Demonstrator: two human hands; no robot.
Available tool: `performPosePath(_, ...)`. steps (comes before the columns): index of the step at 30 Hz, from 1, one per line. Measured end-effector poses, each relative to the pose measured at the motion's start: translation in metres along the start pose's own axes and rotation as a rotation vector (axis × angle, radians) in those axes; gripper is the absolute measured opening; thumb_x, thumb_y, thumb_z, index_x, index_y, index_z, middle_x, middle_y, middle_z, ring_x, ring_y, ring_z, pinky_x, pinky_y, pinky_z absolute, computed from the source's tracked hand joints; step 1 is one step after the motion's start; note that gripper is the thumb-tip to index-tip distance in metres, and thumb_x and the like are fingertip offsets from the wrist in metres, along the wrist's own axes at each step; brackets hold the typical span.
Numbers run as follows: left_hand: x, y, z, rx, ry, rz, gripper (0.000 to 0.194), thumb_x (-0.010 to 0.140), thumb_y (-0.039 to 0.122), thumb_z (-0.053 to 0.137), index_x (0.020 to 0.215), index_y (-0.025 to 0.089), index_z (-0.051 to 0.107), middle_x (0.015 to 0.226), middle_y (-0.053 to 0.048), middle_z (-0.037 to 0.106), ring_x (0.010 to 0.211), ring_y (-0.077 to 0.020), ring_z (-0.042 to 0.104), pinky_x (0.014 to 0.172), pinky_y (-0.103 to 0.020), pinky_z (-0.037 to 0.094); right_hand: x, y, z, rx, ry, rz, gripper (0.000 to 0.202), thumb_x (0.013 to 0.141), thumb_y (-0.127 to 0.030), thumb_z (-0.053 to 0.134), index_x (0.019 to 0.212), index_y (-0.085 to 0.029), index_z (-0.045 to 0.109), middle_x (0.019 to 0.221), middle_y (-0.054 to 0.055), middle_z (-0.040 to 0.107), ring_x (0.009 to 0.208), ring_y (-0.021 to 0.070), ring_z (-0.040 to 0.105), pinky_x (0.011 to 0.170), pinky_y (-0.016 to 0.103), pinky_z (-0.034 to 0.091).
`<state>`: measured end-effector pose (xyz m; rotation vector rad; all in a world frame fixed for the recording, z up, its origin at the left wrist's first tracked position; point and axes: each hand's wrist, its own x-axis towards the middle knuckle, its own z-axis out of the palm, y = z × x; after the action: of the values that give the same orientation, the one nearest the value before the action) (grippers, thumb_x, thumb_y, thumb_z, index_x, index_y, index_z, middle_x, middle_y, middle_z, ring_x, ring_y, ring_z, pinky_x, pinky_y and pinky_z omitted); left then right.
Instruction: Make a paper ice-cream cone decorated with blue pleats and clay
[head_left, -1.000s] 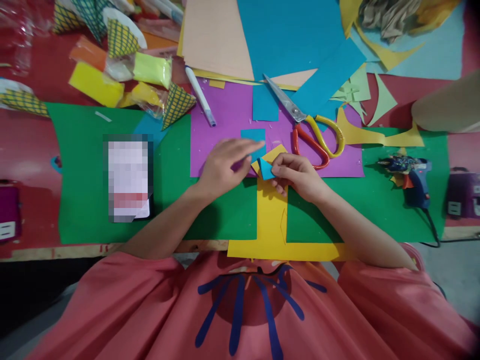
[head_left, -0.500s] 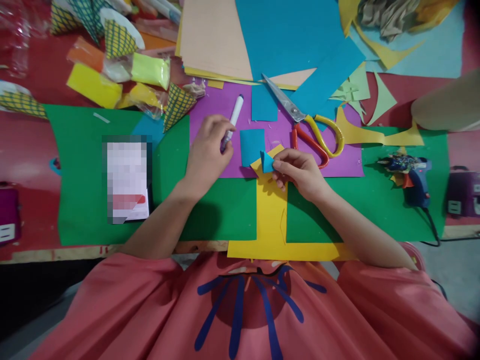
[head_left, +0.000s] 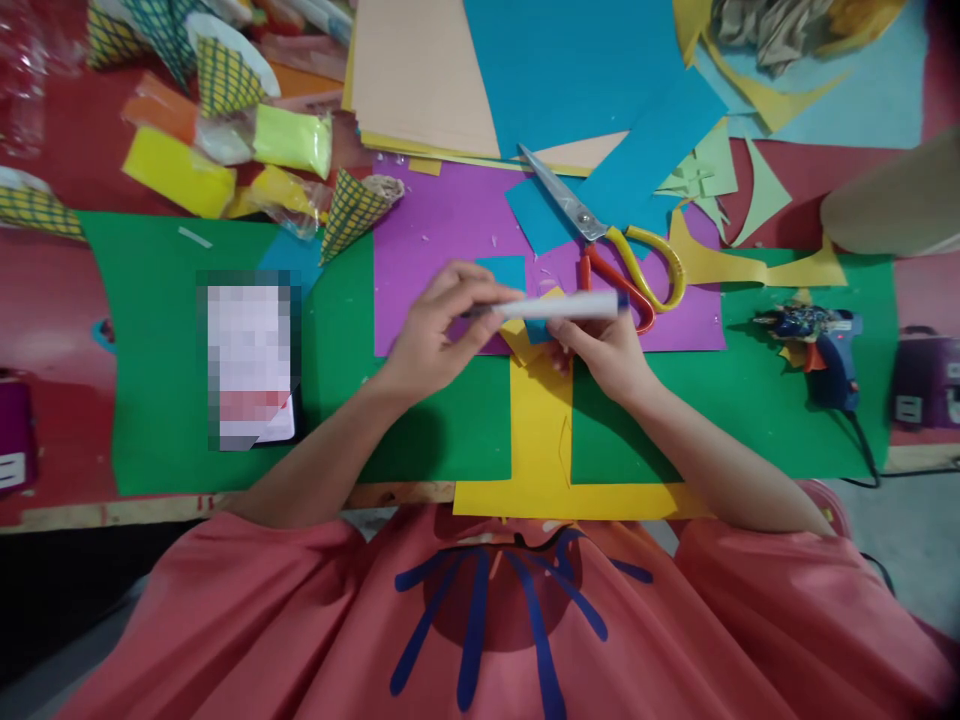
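A white marker with a dark cap [head_left: 574,305], blurred by motion, lies level in the fingers of my left hand [head_left: 442,325]. Its capped end reaches across above my right hand [head_left: 607,350], whose fingers pinch a small blue paper piece [head_left: 537,331]. Under the hands, a flat blue paper piece [head_left: 506,268] rests on the purple sheet [head_left: 442,220]. A yellow paper strip [head_left: 541,420] runs down from there to a wider yellow band [head_left: 570,500] at the table edge.
Scissors with red and yellow handles [head_left: 589,228] lie open beyond my right hand. A blue glue gun [head_left: 832,350] is at the right, a phone [head_left: 251,365] at the left. Stacked coloured sheets [head_left: 427,70], clay packets [head_left: 180,170] and patterned cones [head_left: 352,210] lie farther back.
My left hand has moved right, and the marker has turned from upright-slanted to level, over my right hand. The blue piece near the scissors' blades now sits at a slant.
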<state>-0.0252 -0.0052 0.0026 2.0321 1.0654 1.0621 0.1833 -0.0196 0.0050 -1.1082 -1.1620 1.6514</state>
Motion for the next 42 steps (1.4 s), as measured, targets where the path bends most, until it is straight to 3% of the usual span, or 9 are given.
performPosePath(5, -0.007, 0.002, 0.012, -0.127, 0.02, -0.035, 0.016, 0.092, 0.033, 0.061, 0.101, 0.022, 0.068, 0.095, -0.002, 0.065, 0.089, -0.0122, 0.063, 0.077, -0.025, 0.055, -0.002, -0.001, 0.004, 0.02, -0.025, -0.026, 0.038, 0.075, -0.051, 0.077, 0.076, -0.018, 0.059, 0.057, -0.005, 0.064, 0.045, 0.0074, 0.061, 0.043, 0.018, 0.05)
performPosePath(10, -0.007, -0.002, 0.014, -0.215, -0.001, -0.154, 0.03, 0.089, 0.037, 0.064, 0.115, 0.022, 0.066, 0.1, -0.003, 0.066, 0.084, -0.0108, 0.065, 0.073, -0.022, 0.056, -0.003, -0.003, 0.006, 0.049, -0.037, -0.012, 0.035, 0.074, -0.049, 0.078, 0.078, -0.018, 0.061, 0.062, -0.004, 0.068, 0.05, 0.0081, 0.066, 0.049, 0.017, 0.055)
performPosePath(18, -0.007, 0.0, 0.014, -0.278, -0.08, -0.359, 0.051, 0.089, 0.049, 0.061, 0.133, 0.023, 0.059, 0.111, -0.008, 0.073, 0.102, -0.0193, 0.07, 0.078, -0.025, 0.06, -0.003, -0.002, 0.007, 0.017, -0.037, -0.009, 0.036, 0.075, -0.05, 0.077, 0.08, -0.019, 0.06, 0.065, -0.003, 0.068, 0.055, 0.0108, 0.068, 0.055, 0.022, 0.058)
performPosePath(26, -0.006, 0.007, 0.013, -0.231, 0.015, -0.366, 0.04, 0.085, 0.051, 0.065, 0.112, 0.022, 0.071, 0.109, -0.007, 0.075, 0.098, -0.0185, 0.072, 0.084, -0.028, 0.061, -0.003, -0.002, 0.008, 0.021, -0.028, 0.022, 0.037, 0.074, -0.049, 0.077, 0.08, -0.017, 0.061, 0.063, -0.002, 0.068, 0.056, 0.0104, 0.067, 0.056, 0.022, 0.058)
performPosePath(32, -0.009, 0.009, 0.015, -0.206, 0.052, -0.327, 0.029, 0.088, 0.042, 0.065, 0.109, 0.024, 0.074, 0.109, -0.004, 0.076, 0.1, -0.0164, 0.072, 0.092, -0.028, 0.058, -0.003, -0.003, 0.009, 0.056, 0.008, 0.115, 0.04, 0.068, -0.05, 0.081, 0.075, -0.014, 0.066, 0.061, 0.0, 0.068, 0.05, 0.0098, 0.064, 0.049, 0.021, 0.056)
performPosePath(36, -0.008, 0.01, 0.015, -0.183, 0.05, -0.342, 0.024, 0.087, 0.04, 0.065, 0.102, 0.025, 0.076, 0.102, -0.002, 0.077, 0.095, -0.0154, 0.072, 0.087, -0.026, 0.059, -0.002, -0.006, 0.007, -0.002, 0.018, 0.128, 0.039, 0.069, -0.049, 0.081, 0.07, -0.014, 0.065, 0.054, -0.001, 0.064, 0.042, 0.0069, 0.057, 0.042, 0.019, 0.049)
performPosePath(39, -0.005, 0.011, 0.011, -0.157, 0.104, -0.362, 0.02, 0.085, 0.037, 0.068, 0.098, 0.024, 0.077, 0.097, -0.001, 0.078, 0.089, -0.015, 0.073, 0.081, -0.026, 0.06, -0.001, -0.008, 0.005, -0.053, -0.039, 0.143, 0.046, 0.07, -0.058, 0.077, 0.072, -0.014, 0.065, 0.054, 0.0, 0.063, 0.042, 0.0087, 0.057, 0.039, 0.02, 0.046)
performPosePath(42, 0.0, 0.008, 0.007, -0.169, 0.19, -0.346, 0.015, 0.084, 0.034, 0.07, 0.093, 0.024, 0.077, 0.092, -0.001, 0.078, 0.082, -0.0141, 0.073, 0.075, -0.025, 0.06, -0.004, -0.009, 0.0, -0.315, -0.081, -0.021, 0.045, 0.08, -0.06, 0.067, 0.07, -0.016, 0.066, 0.055, 0.0, 0.061, 0.044, 0.0088, 0.054, 0.039, 0.022, 0.041)
